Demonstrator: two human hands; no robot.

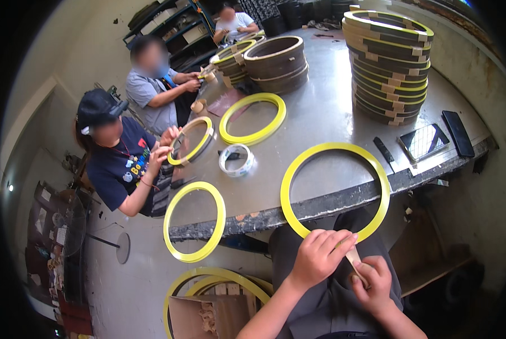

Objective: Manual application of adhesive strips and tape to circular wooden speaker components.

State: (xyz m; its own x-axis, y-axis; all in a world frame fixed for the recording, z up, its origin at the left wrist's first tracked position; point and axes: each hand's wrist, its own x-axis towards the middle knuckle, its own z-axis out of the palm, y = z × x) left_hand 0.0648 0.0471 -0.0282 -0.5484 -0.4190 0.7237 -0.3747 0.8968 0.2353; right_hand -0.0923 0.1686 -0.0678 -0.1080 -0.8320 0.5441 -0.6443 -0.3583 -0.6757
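Head view: we have the left hand (319, 255) clamped on the bottom of a big yellow ring (335, 192), fingers curled over its lower arc. The ring's top half lies on the grey metal table (332, 113); the bottom half hangs off the edge over our lap. The right hand (374, 282) pinches a tan strip (355, 260) right beside that grip, so both hands are closed on something.

To do this well, in our judgement: keep the ring braced against the table edge so it can't rotate, hold the strip taut and square to the rim, and press it down from the pinned end outward (thumb close to the contact point).

Counts:
- Loose yellow rings on the table: three, ours included. A fourth is in a co-worker's hands.
- More rings by the floor carton, at least two; overlap makes it unclear.
- Stacks of wrapped rings: one tall, two shorter at the far end.
- Tape roll (236, 160): one.
- Flat dark devices near the right edge: two.
- Other people: three.
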